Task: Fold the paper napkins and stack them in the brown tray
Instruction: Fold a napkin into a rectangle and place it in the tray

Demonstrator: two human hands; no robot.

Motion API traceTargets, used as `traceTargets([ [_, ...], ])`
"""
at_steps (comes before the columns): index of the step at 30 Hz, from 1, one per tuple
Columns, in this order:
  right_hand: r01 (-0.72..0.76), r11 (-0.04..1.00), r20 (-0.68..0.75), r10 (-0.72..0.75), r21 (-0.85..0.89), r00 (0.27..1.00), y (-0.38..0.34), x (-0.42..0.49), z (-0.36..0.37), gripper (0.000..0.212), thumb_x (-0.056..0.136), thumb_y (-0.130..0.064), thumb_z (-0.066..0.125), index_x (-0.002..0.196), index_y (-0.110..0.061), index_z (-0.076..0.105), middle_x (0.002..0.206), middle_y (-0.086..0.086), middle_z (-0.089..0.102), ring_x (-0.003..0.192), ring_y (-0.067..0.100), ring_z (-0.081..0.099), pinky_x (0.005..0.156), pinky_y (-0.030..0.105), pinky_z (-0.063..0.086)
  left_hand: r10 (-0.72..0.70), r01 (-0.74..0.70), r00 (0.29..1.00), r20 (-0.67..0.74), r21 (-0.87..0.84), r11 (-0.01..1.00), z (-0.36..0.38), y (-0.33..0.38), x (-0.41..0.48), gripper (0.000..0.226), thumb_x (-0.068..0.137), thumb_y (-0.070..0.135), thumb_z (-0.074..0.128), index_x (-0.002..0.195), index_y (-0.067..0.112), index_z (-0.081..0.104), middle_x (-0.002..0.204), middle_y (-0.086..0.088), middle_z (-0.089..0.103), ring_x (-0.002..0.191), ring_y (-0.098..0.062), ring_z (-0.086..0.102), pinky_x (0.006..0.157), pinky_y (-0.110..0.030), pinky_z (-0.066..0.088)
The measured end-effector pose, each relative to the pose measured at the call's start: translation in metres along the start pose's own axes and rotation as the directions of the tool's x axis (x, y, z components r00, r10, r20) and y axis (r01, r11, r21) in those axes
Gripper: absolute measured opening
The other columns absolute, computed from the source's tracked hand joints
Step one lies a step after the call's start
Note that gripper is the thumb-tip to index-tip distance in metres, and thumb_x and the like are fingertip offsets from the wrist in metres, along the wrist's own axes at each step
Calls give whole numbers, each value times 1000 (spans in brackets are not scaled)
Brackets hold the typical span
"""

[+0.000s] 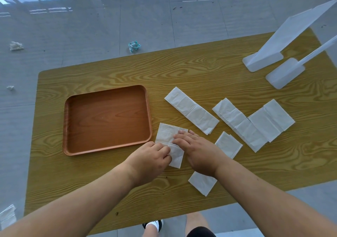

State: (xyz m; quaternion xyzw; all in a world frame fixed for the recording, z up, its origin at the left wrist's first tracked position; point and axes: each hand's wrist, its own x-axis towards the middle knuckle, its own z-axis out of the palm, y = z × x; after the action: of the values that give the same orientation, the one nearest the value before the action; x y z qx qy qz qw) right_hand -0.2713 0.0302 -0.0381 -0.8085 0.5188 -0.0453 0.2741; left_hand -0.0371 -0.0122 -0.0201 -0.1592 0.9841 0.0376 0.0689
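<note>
The brown tray (107, 120) lies on the wooden table, left of centre, with nothing in it. Just right of its near corner a white napkin (166, 133) lies flat, and both my hands are on it. My left hand (151, 159) pinches its near edge. My right hand (197, 153) presses flat on its right side with fingers spread. Several other white napkins lie to the right: a long one (191, 110), two overlapping ones (237, 122) (271, 120), a small folded one (228, 144), and another (202, 183) under my right wrist.
Two white plastic stands (262, 62) (284, 74) rise at the table's far right corner. Crumpled paper (16, 45) and a wrapper (134, 46) lie on the grey floor beyond the table (182, 72). A napkin (7, 216) lies on the floor at near left.
</note>
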Motion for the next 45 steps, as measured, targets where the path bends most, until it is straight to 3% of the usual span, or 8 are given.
traceTargets([
  [8,-72,995,44,75,-66,996,-3,-9,10,62,103,-16,30,163,-21,19,172,1,9,158,15,-4,126,35,-7,-79,75,995,-54,-74,994,1,17,9,13,89,27,59,87,16,66,84,-3,66,71,-26,61,66,-40,54],
  [14,-81,997,42,82,-15,996,1,-11,10,64,103,-18,32,164,-26,13,171,-4,11,157,9,-4,128,38,1,-113,116,990,80,-38,993,-4,4,8,57,82,56,68,121,14,69,128,-8,68,109,-27,66,89,-42,57],
  [20,-17,982,109,38,-189,993,6,-15,16,68,106,-58,19,164,-23,11,172,-1,-5,155,13,-18,128,44,-2,40,-40,999,-13,17,999,8,4,6,25,98,30,58,108,10,69,123,-16,72,103,-31,69,89,-44,59],
  [27,7,977,123,20,-212,992,10,-15,14,69,106,-59,21,164,-23,9,172,1,-6,155,13,-20,127,42,-5,34,-33,996,-81,12,999,14,5,3,24,102,17,48,106,9,70,121,-16,73,100,-33,70,88,-47,59],
  [33,-24,989,114,40,-145,993,6,-14,8,66,107,-58,17,164,-25,12,172,-3,-2,155,9,-16,127,37,-7,-108,108,994,5,-129,986,-14,0,15,14,89,29,60,87,17,68,85,-2,70,74,-25,63,67,-41,54],
  [39,-204,908,-103,258,366,961,-7,-10,-5,62,105,-36,33,164,-23,18,169,-5,22,155,-1,3,128,34,8,-490,474,869,69,-399,785,-42,-28,49,18,91,36,58,98,22,67,90,4,72,85,-23,68,71,-38,52],
  [42,-201,908,-347,334,368,876,-11,-12,-7,60,103,-28,43,160,-16,29,164,-6,29,153,-3,9,125,27,14,-631,561,776,-7,-449,696,-38,-35,54,32,94,37,64,118,18,63,116,-1,68,104,-26,62,83,-42,55],
  [45,-149,960,-470,248,238,847,-10,-15,-4,52,99,-23,50,148,-9,46,154,9,47,148,18,35,121,41,32,-585,499,785,-204,-352,792,-27,-34,44,34,90,37,67,114,13,63,115,-6,65,100,-31,61,81,-48,54],
])
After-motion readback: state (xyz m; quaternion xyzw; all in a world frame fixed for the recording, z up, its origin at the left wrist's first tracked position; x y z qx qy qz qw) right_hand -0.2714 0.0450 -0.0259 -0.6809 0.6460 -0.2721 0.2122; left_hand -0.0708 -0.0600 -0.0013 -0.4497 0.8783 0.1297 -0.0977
